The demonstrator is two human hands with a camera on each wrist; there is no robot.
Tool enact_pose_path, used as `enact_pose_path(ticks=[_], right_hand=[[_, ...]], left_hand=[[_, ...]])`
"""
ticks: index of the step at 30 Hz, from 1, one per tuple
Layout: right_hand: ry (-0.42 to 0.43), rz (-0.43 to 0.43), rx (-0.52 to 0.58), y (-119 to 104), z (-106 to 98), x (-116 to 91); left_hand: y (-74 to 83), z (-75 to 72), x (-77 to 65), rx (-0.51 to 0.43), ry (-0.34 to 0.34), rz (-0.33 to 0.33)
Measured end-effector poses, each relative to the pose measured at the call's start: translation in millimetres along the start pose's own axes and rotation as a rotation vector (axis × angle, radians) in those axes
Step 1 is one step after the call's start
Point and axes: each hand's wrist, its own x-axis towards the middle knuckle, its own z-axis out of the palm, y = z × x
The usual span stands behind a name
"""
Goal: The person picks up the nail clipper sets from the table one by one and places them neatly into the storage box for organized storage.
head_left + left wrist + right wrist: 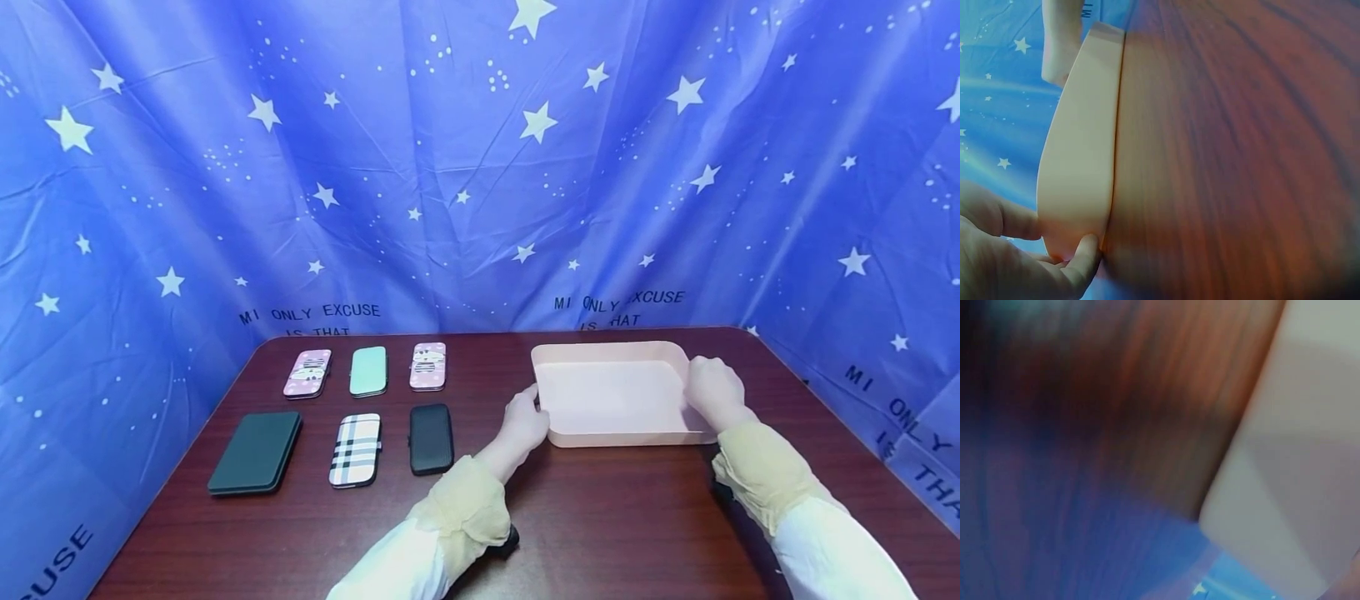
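A shallow pale pink tray (611,392) stands toward the back right of the table. My left hand (524,422) holds its front left corner; in the left wrist view, bent fingers (1083,262) sit at the tray's outer wall (1082,144). My right hand (717,392) grips the right side wall, its curled fingers over the rim. Only a sliver of that hand shows in the right wrist view, beside the blurred tray wall (1297,456).
Left of the tray lie two pink patterned cases (308,373), a mint case (368,372), a plaid case (356,450), a black case (431,439) and a larger dark green case (255,452). A blue star-print curtain (450,167) hangs behind the table (600,525).
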Motion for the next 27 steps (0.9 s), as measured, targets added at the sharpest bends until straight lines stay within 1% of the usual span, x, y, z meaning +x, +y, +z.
enact_pose_path(ticks=[7,14,18,22,27], right_hand=[[-0.002,0.005,-0.006,-14.5,1.8,-3.3],[-0.004,-0.015,-0.003,-27.4,-0.3,-5.6],[-0.004,-0.039,-0.022,-35.7,2.2,-6.1],[-0.013,-0.052,-0.053,-43.9,3.4,-7.1],[-0.041,-0.055,-0.065,-54.0,-0.2,-11.6]], left_hand=[[-7.3,-12.3,-7.8,0.062,-0.011,0.024],[-13.7,-25.5,-14.0,0.089,-0.029,0.040],[-15.0,-34.3,-19.4,0.117,-0.037,0.038],[-15.2,-41.7,-23.1,0.139,-0.048,0.022],[-17.3,-51.4,-28.1,0.173,-0.066,0.019]])
